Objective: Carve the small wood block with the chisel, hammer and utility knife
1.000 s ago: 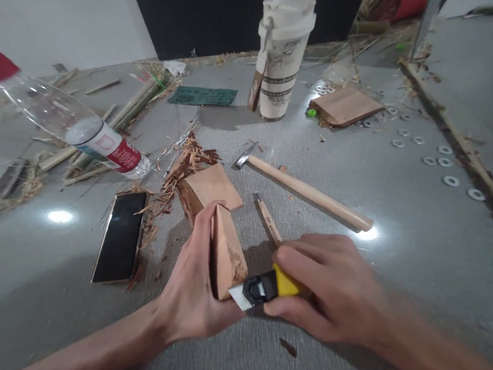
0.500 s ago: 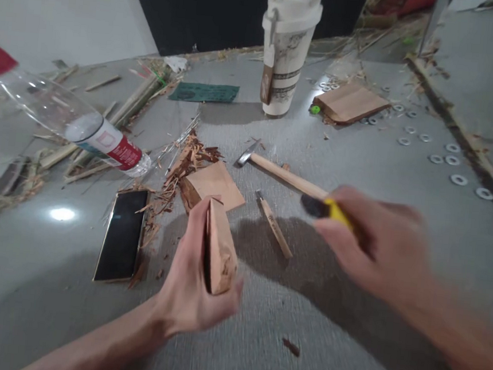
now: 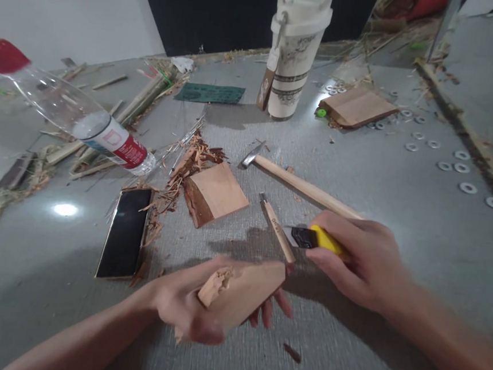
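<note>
A pale wooden block (image 3: 250, 292) with a rough, chipped end rests in my left hand (image 3: 184, 300), its thumb over the near edge and fingers underneath. My right hand (image 3: 361, 258) is closed on a yellow and black utility knife (image 3: 326, 239), whose blade points left toward the carving tool. That carving tool (image 3: 277, 231), with a wooden handle, lies on the table just beyond the block. Behind it is a hammer (image 3: 306, 188), its handle end partly hidden by my right hand. A flat wood piece with bark (image 3: 224, 191) lies left of the carving tool.
A phone (image 3: 125, 232) and a tilted plastic bottle (image 3: 104, 132) are at the left, beside wood shavings (image 3: 192, 157). Farther back stand a white cup (image 3: 298, 57), a green strip (image 3: 210, 93) and another wood piece (image 3: 359, 105). Metal washers (image 3: 468, 187) are scattered at the right.
My left hand has turned the block from upright to lying flatter, and moved it nearer and right. My right hand with the knife has come lower. The view has shifted slightly.
</note>
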A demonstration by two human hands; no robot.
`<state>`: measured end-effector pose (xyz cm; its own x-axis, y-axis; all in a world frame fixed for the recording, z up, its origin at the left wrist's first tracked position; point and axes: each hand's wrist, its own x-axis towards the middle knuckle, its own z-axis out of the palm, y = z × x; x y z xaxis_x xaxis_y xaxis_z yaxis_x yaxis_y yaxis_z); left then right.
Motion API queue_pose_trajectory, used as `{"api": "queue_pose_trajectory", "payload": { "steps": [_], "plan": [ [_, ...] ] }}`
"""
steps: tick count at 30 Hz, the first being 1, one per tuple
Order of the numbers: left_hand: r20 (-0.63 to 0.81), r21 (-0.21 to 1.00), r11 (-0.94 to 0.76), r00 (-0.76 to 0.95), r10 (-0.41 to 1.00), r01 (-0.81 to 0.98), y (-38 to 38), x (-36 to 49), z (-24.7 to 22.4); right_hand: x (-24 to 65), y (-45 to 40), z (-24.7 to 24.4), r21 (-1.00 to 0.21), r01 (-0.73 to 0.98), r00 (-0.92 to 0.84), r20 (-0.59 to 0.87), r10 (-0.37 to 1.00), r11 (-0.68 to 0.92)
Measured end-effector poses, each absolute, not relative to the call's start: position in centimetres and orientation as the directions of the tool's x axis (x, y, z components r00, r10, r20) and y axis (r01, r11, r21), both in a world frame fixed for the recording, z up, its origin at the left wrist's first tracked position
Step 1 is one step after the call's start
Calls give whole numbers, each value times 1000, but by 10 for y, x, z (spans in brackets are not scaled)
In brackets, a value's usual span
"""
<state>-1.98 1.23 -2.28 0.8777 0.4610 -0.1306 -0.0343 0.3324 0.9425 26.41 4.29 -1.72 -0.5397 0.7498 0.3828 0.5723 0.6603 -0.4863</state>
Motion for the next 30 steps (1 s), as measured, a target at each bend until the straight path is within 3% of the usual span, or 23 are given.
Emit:
{"api": "queue_pose_trajectory", "payload": {
  "steps": [5,14,30],
  "plan": [
    [-129,837,538,916,379,-105,12,-25,-22,263,45,-21,-491,529,-596,364,715,692],
    [-124,773,621,930,346,-128,14,-27,-26,263,44,-26,-530,504,-593,362,720,682],
    [-115,772,623,935,335,-128,18,-25,-27,268,43,-34,-587,510,-595,287,751,628]
  ]
}}
